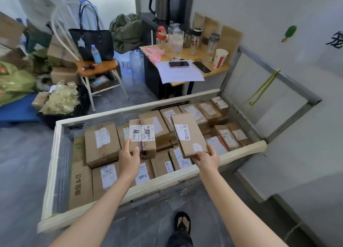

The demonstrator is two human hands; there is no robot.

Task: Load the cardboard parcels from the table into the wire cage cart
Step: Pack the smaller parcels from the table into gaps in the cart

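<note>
Roughly level view down into a big rectangular wire cage cart (55,154) with a cream padded rim. It takes up mid-frame, its right end close to the white wall. Grey floor lies open along its left and near sides.

Behind the far rim stands a small wooden table (221,70) crowded with bottles, paper and 2 phones.

Cart load: plain brown cardboard parcels (101,144) with white shipping labels, packed edge to edge and lying below the rim. Over a dozen tops visible; exact count can't be told.

2 more parcels held above the load, apart from each other:
- blocky brown cardboard parcel (142,137), barcode label on top, dark tape band round its middle. Left hand (130,159) grips its near-left corner, thumb on the near face, fingers up the side.
- flat brown cardboard parcel (187,135), small label, tilted. Right hand (206,158) pinches its near edge, thumb on top, fingers underneath.

1 foot in a black sandal (182,222) on the floor at the near rim.
</note>
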